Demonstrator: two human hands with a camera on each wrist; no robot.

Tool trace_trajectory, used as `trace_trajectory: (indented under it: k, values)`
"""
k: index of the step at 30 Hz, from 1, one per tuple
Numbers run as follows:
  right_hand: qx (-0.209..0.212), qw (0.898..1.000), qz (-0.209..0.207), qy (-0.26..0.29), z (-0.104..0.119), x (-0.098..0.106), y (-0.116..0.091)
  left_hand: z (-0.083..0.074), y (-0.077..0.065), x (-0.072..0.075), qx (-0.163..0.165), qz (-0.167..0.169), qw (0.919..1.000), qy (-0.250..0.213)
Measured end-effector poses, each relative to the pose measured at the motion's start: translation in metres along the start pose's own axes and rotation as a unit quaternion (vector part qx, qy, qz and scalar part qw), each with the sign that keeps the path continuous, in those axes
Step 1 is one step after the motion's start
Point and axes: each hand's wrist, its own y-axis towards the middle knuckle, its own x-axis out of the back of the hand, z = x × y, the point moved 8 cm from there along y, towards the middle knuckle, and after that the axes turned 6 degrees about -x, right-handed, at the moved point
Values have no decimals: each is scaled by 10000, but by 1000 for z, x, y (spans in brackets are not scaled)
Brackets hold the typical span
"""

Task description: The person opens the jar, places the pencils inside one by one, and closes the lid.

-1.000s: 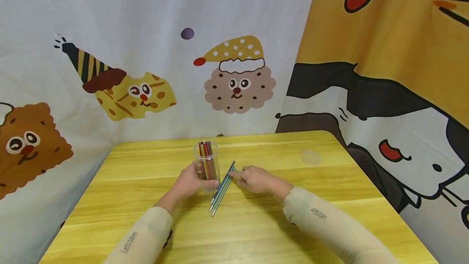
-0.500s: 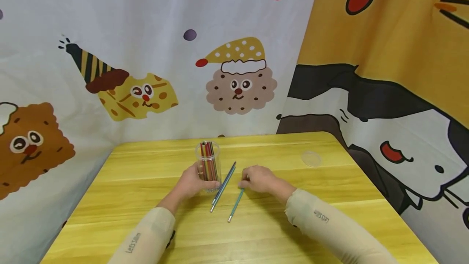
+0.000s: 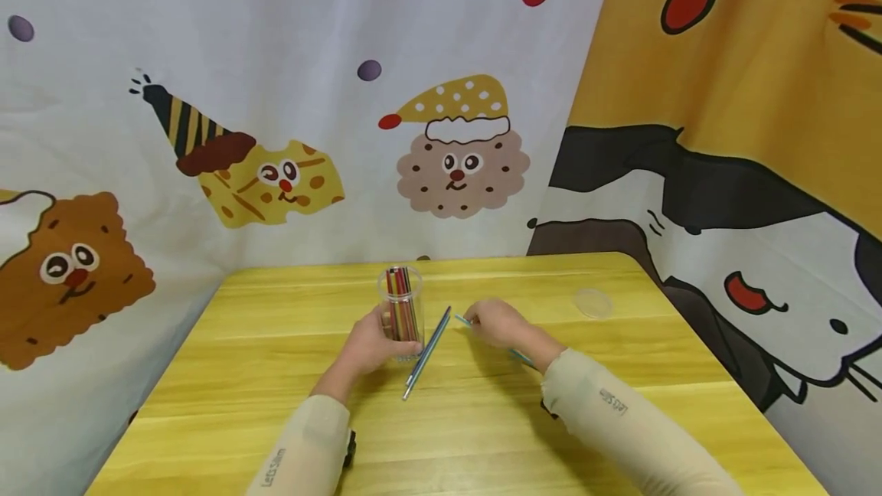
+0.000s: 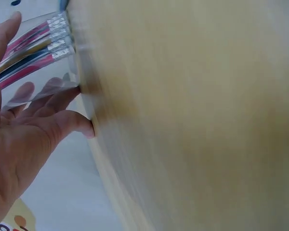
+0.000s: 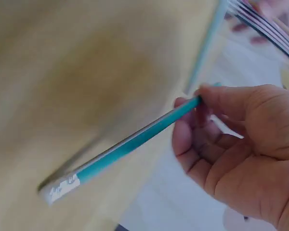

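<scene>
A clear plastic cup (image 3: 418, 320) full of coloured pencils (image 3: 401, 312) stands upright on the table. My left hand (image 3: 370, 343) holds it low down, thumb in front and the other fingers round the far side. In the left wrist view, the silver-tipped ends of the pencils (image 4: 60, 33) show through the cup wall. My right hand (image 3: 499, 322) pinches a teal pencil (image 5: 130, 144) near one end between thumb and fingertips. Its silver end slants back under the wrist, close over the table. Between the hands, blue pencils (image 3: 427, 354) lie side by side, just right of the cup.
A round clear lid (image 3: 592, 303) lies flat on the yellow wood-grain table (image 3: 310, 293), to the right of my right hand. Behind the table's far edge hangs a cartoon-printed curtain (image 3: 365, 236).
My right hand has drawn the teal pencil away from the others to the right and turned it, so its silver end points toward the wrist. The left hand keeps its hold on the cup.
</scene>
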Motion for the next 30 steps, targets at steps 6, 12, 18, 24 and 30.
trace_trajectory:
  k: [6,12,18,24,30]
  values:
    - [619,9732,-1257,1825,32,90,2,2,0,2,53,-58,9999,64]
    - [1801,8575,-2632,4037,85,172,-23,0,0,1,28,25,9998,214]
    - [2453,8340,-2729,4120,126,166,-22,2,0,-1,83,33,9997,236]
    - [2305,8901,-2598,2952,136,126,-7,1,1,-1,43,83,9996,249]
    - [2059,9356,-2161,1887,136,96,3,-1,1,-1,-50,127,9997,211]
